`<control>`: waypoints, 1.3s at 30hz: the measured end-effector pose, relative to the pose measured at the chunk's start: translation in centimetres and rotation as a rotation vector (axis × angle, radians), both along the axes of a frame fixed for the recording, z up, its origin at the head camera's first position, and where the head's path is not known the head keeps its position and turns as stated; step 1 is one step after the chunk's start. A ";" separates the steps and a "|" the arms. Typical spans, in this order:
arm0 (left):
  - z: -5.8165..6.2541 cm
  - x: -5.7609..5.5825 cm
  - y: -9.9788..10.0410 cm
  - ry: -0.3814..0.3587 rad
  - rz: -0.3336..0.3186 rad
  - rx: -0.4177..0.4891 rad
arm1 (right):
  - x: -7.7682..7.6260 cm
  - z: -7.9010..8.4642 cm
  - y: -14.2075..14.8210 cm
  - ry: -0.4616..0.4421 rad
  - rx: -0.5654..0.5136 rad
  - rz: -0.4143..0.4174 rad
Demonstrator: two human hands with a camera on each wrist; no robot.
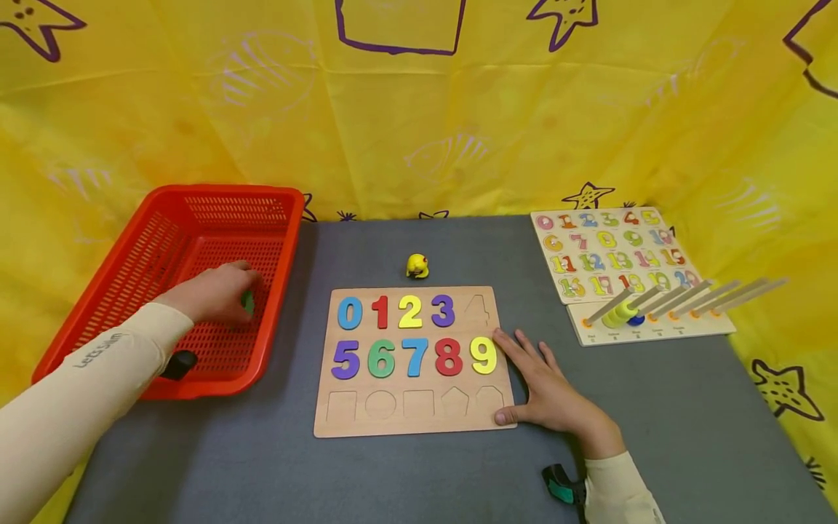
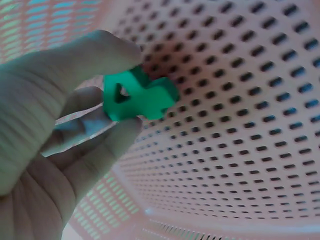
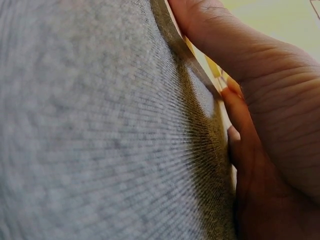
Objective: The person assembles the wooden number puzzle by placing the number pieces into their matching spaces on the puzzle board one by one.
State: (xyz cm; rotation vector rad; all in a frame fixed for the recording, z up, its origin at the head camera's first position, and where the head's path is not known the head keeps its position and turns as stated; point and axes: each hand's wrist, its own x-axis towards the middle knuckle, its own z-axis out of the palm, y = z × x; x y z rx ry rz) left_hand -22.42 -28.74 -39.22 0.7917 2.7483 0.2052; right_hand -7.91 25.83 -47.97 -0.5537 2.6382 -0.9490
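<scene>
My left hand is inside the red basket, over its perforated floor. Between thumb and fingers it pinches a green wooden number 4, clearly seen in the left wrist view. In the middle of the table lies a wooden number board with coloured numbers 0 to 3 and 5 to 9 in two rows. At its top right a 4-shaped outline shows bare wood. My right hand rests along the board's right edge, fingers spread, thumb near the lower right corner.
A small yellow toy stands behind the board. Back right lies another number puzzle, and in front of it a base with wooden pegs and a few rings. A yellow patterned cloth hangs behind the table.
</scene>
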 end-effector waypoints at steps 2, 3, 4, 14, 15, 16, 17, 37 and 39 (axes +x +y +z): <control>0.9 -0.2 -0.1 0.016 0.034 0.035 | 0.0 0.1 0.0 0.000 0.000 0.000; 1.4 -0.2 -0.1 0.028 0.051 0.058 | 0.0 0.1 0.0 0.000 -0.001 0.000; 1.9 -0.2 -0.1 0.043 0.064 0.079 | 0.0 0.2 0.0 -0.002 0.000 -0.002; 6.8 2.4 1.8 -0.029 0.260 0.444 | 0.0 0.3 -0.2 -0.002 0.003 0.009; 7.3 2.9 2.4 -0.032 0.259 0.490 | 0.0 0.3 -0.2 -0.003 0.003 0.009; 7.8 3.4 3.1 -0.031 0.252 0.538 | 0.0 0.2 -0.2 -0.002 0.004 0.007; 8.3 4.0 3.9 -0.026 0.235 0.581 | 0.0 0.2 -0.2 -0.002 0.005 0.005; 1.8 8.1 19.6 -0.015 -0.049 0.884 | 0.0 0.1 -0.1 0.007 0.002 0.018; 0.6 7.0 20.9 -0.057 -0.047 0.860 | 0.0 0.1 0.0 0.007 0.004 0.020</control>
